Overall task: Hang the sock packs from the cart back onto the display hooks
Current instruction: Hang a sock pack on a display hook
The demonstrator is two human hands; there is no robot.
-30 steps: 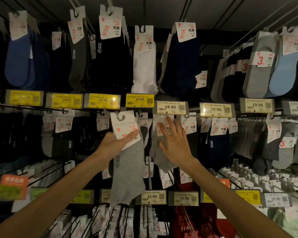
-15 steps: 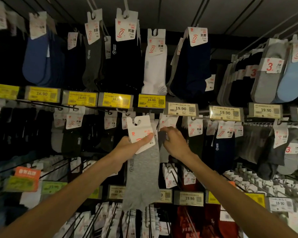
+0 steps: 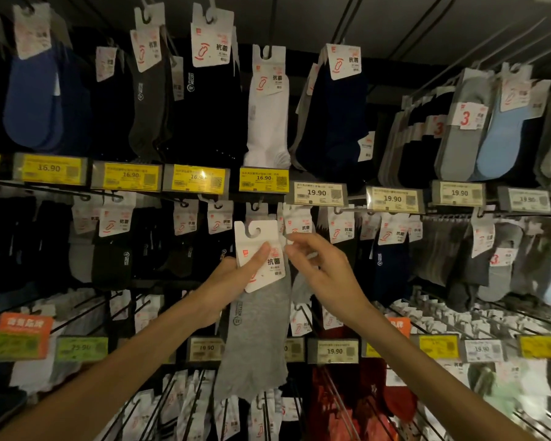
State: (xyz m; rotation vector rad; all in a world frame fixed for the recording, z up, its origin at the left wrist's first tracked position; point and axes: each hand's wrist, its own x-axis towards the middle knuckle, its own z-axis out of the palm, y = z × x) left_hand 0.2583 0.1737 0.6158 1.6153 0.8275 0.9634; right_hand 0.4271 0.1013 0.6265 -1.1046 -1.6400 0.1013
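A dim shop wall fills the view, with rows of sock packs hanging from dark display hooks and price tags running in strips between the rows. The tags are yellow on the left and white on the right.

The left hand (image 3: 223,288) holds a grey sock pack (image 3: 255,338) up in front of the middle row. Its thumb lies across the front of the pack's white card (image 3: 252,240) and its fingers are curled behind it. The sock hangs straight down from the card, over the lower price strip. The card's hook cutout sits just below a display hook (image 3: 255,206) under the yellow 16.90 tag (image 3: 264,179) and is not on it. That hook already carries another card.

The right hand (image 3: 328,272) is raised just beside the held card. Its fingers (image 3: 295,246) are curled, with the tips close together at the card's right edge. I cannot tell whether they pinch that card or the hanging pack (image 3: 298,222) behind it.

A white sock pack (image 3: 268,122) hangs in the upper row above the hands, and red packs (image 3: 341,402) hang low on the right.
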